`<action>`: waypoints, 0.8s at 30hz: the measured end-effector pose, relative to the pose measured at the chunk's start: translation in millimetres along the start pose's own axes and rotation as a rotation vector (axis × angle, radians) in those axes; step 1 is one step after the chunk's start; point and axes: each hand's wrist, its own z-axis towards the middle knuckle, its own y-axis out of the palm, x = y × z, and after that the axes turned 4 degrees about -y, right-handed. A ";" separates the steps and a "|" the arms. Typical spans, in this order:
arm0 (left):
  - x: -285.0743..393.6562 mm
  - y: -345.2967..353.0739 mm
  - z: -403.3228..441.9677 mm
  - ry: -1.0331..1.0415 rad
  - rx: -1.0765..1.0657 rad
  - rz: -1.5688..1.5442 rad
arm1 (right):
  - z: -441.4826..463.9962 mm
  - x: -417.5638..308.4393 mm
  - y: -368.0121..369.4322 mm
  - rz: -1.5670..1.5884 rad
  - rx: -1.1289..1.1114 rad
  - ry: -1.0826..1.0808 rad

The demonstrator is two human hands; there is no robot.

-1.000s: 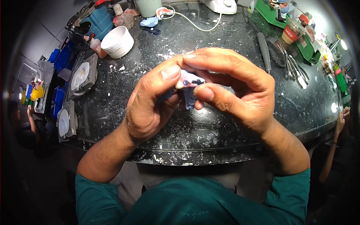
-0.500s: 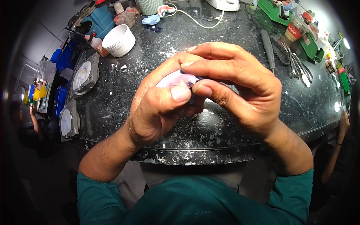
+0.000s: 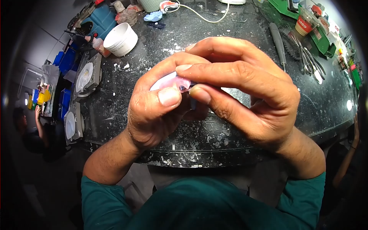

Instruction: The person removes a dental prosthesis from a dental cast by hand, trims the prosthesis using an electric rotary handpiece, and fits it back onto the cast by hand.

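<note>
Held close over the bench is a small pink-and-white piece (image 3: 170, 81), smooth and shiny, perhaps dental work; most of it is hidden by fingers. My left hand (image 3: 153, 96) curls around it from the left, thumb pressed on its near side. From the right, my right hand (image 3: 245, 86) reaches over with its fingers bent. Its thumb and forefinger close at the right edge of the piece, beside a small dark spot. Whatever lies between those two fingertips is too small to make out.
A white tub (image 3: 120, 39) stands at back left, near a blue lump (image 3: 153, 16). A grey rotary handpiece (image 3: 277, 44) and metal hand tools (image 3: 306, 59) lie at right, by a red-and-white cup (image 3: 303, 25). Plaster-topped plates (image 3: 84, 79) line the left edge. Other people are at both sides.
Both hands stay on the piece. The left hand and piece have shifted slightly left in view, and the right hand's knuckles slightly right. The view itself has moved a little.
</note>
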 end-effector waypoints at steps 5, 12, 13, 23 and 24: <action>2.2 2.3 -0.9 -0.021 0.020 0.025 | -0.8 0.3 -0.5 0.000 0.003 -0.013; -3.3 0.0 1.5 0.018 -0.028 -0.073 | 1.2 -1.5 -4.5 -0.099 -0.053 0.005; -4.4 -1.0 2.9 0.031 -0.064 -0.114 | -0.2 -0.1 -4.3 -0.037 -0.048 0.076; 0.2 -5.3 13.8 -0.261 -0.088 -0.557 | -7.6 8.4 -1.2 0.235 0.041 0.460; -0.4 -6.6 14.2 -0.261 -0.109 -0.563 | -6.7 7.3 -2.7 0.225 0.034 0.473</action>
